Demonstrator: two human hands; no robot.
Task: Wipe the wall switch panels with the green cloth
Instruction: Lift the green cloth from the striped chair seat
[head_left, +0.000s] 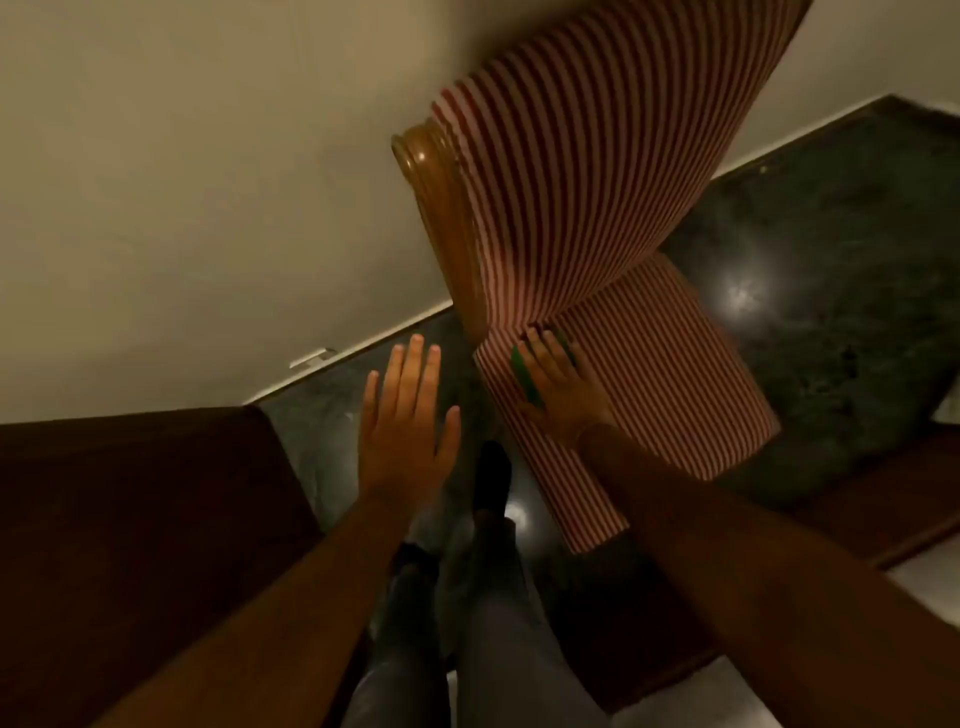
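My right hand (558, 387) lies flat on the seat of a red-and-white striped chair (639, 364), pressing down on the green cloth (524, 376), which shows only as a green strip along the hand's left edge. My left hand (408, 421) hovers open beside it, fingers spread, palm down, above the dark floor, holding nothing. No wall switch panel shows in the head view.
The striped chair has a tall curved back with a wooden frame (441, 208) against a cream wall (182, 182). A dark wooden piece of furniture (130, 519) stands at the left. My legs and a dark shoe (493, 473) are below, on the dark polished floor (831, 312).
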